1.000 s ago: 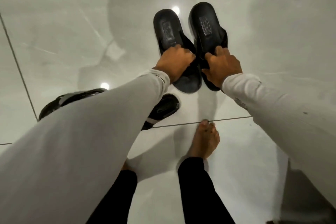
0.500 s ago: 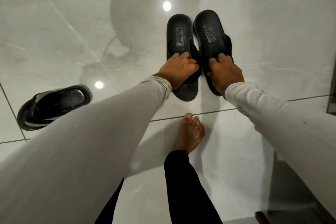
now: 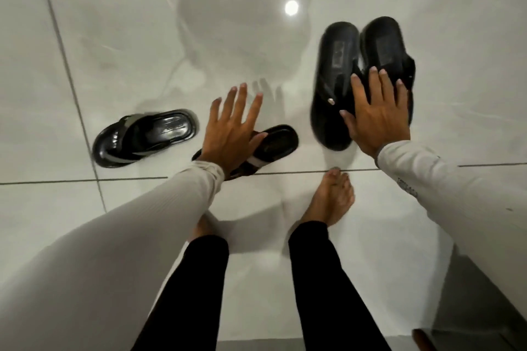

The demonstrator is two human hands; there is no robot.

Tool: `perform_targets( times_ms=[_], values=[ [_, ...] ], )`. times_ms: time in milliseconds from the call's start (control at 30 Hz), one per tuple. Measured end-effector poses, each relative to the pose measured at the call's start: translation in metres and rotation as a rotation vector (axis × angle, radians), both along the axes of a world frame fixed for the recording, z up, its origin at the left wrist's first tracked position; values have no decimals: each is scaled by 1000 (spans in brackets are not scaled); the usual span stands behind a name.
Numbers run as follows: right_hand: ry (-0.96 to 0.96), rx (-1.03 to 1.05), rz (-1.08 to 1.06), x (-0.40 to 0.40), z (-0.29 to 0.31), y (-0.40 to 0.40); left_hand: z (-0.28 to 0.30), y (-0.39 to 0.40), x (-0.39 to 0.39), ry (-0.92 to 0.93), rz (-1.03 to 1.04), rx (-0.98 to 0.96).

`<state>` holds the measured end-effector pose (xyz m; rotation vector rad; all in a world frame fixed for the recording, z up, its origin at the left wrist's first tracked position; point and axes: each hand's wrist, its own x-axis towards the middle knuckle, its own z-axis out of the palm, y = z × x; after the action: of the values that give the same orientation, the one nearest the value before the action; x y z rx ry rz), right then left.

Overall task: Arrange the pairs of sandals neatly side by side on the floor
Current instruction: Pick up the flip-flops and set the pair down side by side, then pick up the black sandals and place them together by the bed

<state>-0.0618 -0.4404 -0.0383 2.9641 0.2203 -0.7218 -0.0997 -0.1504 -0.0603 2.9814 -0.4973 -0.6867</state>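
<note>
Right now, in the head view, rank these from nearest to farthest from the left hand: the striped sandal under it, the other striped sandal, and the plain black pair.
From the left hand:
1. Striped sandal, right beneath the hand, partly hidden by the wrist.
2. Other striped sandal, off to its left, lying apart at an angle.
3. Plain black pair, to the right, under the right hand.

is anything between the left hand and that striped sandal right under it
Nothing visible. The left hand is spread open directly over the striped sandal, whose toe end shows past the palm. The other striped sandal lies apart to the left, out of the way.
</note>
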Motion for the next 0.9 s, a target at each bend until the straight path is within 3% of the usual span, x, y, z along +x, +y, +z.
perform_targets(
  times_ms=[167,333,400,433,467,533,600,667,733,800,900],
  values=[
    [169,120,-3,-17,4,116,24,131,-24,134,146,191],
    [558,284,-633,-52,-21,231,28,220,-27,281,-131,313],
    [627,349,-870,-62,-35,267,17,256,-18,285,-228,305],
    [608,357,-921,-65,-40,277,18,254,-10,197,-283,291],
    [563,337,-914,-68,-43,286,20,235,-16,253,-216,318],
    [463,279,-821,-69,-43,297,9,212,-48,137,51,393],
    [414,265,-694,-63,-38,301,-9,153,-115,428,384,154],
    [390,223,-525,-52,-32,302,-17,169,-88,433,268,105],
    [368,181,-383,-38,-25,303,6,202,-4,365,156,317],
    [338,178,-290,-22,-20,305,10,237,28,291,-51,249],
    [314,205,-209,0,-17,313,16,215,32,266,105,195]
  ],
)
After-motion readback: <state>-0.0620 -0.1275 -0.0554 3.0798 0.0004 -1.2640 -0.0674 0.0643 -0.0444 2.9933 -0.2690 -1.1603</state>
